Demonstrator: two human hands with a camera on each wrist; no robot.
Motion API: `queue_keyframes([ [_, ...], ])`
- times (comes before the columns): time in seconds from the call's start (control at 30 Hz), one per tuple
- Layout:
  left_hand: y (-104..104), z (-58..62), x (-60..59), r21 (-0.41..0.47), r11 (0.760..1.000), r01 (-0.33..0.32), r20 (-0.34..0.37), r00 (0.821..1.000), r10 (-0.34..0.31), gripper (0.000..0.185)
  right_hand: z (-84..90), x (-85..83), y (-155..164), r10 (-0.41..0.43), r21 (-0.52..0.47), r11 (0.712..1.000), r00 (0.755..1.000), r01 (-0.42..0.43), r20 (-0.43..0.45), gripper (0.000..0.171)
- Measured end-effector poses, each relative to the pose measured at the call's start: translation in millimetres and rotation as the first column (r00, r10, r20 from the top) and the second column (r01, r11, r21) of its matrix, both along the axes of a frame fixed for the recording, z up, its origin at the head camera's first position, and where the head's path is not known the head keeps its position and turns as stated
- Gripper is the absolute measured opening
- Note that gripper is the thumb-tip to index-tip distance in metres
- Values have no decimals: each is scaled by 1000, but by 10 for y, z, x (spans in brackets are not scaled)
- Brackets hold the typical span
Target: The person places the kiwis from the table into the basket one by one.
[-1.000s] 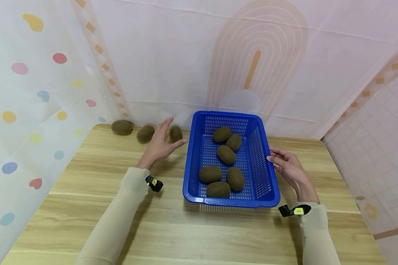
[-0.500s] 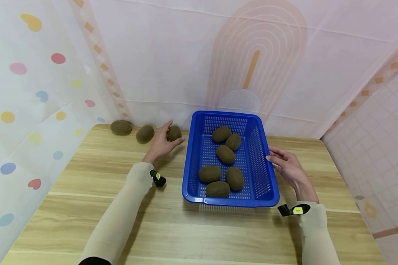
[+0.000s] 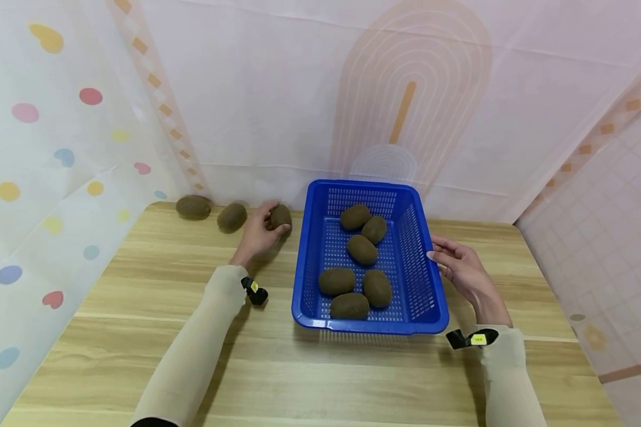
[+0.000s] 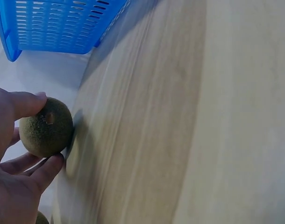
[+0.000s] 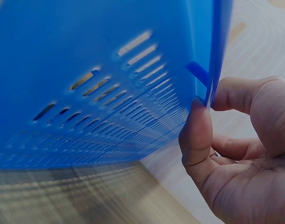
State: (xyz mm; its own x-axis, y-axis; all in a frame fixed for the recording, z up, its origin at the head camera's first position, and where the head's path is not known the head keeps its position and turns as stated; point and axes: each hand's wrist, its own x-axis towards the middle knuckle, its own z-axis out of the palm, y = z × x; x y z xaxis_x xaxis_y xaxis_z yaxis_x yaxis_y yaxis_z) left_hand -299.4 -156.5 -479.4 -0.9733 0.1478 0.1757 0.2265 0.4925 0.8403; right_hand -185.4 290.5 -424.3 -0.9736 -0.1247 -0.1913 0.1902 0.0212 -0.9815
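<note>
Starting at the far left of the wooden table point(image 3: 155, 284), two loose kiwis lie by the back wall: the far-left kiwi point(image 3: 193, 207) and the second kiwi point(image 3: 232, 217). Nothing touches them.

Next comes the left hand point(image 3: 257, 232). Its thumb and fingers are curled round the third kiwi point(image 3: 280, 216), which sits at the back of the table, just left of the blue basket point(image 3: 305, 267). In the left wrist view the thumb lies over the top of this kiwi point(image 4: 46, 126) and the fingers come up from below, so it sits right inside the grip. Its end with the small stem mark faces the camera, so its long way seems to point along the table toward the person, though the picture is blurry and I cannot be sure. It looks to be touching the table or just above it. The basket lies to the right of this hand, very near, with only a small gap between.

Inside the basket there are six kiwis, three near the back and three near the front.

Last, on the right, the right hand point(image 3: 462, 268) pinches the right rim of the basket. The right wrist view shows the thumb point(image 5: 196, 140) pressed on the outside wall and a finger hooked over the edge.

The left hand is the one close to the loose kiwis; the right hand is well apart from them, across the basket.
</note>
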Motion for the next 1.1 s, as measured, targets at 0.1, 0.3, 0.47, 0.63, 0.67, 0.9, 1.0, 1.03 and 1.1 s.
queue_keyframes([
  [0.1,-1,-5,19,8,1000,-6,7,1000,6,65,-8,-1,-2,1,0,1000,1000,-1,-2,59],
  [0.3,-16,11,68,5,1000,-24,13,1000,24,65,-10,0,-1,1,-1,1000,1000,-1,-5,59],
  [0.47,-42,25,117,26,999,-39,22,999,38,66,-17,-4,-1,5,-6,1000,1000,-5,-10,59],
  [0.63,-48,53,191,75,996,-41,32,999,39,66,-23,-3,-3,8,-5,1000,1000,-8,-13,59],
  [0.67,-47,62,206,83,996,-41,33,999,39,66,-25,-2,-3,9,-7,1000,1000,-9,-14,59],
  [0.9,-34,132,290,129,991,-42,16,999,40,66,-30,-4,-3,12,-17,1000,1000,-12,-22,59],
  [1.0,-22,176,325,148,988,-35,10,999,34,65,-30,-3,-1,16,-19,1000,1000,-16,-23,60],
  [1.03,-17,192,340,157,987,-31,9,1000,30,65,-31,-3,0,17,-19,1000,1000,-18,-24,60],
  [1.1,-2,227,365,170,985,-23,0,1000,23,65,-33,-2,3,20,-19,1000,999,-20,-26,60],
])
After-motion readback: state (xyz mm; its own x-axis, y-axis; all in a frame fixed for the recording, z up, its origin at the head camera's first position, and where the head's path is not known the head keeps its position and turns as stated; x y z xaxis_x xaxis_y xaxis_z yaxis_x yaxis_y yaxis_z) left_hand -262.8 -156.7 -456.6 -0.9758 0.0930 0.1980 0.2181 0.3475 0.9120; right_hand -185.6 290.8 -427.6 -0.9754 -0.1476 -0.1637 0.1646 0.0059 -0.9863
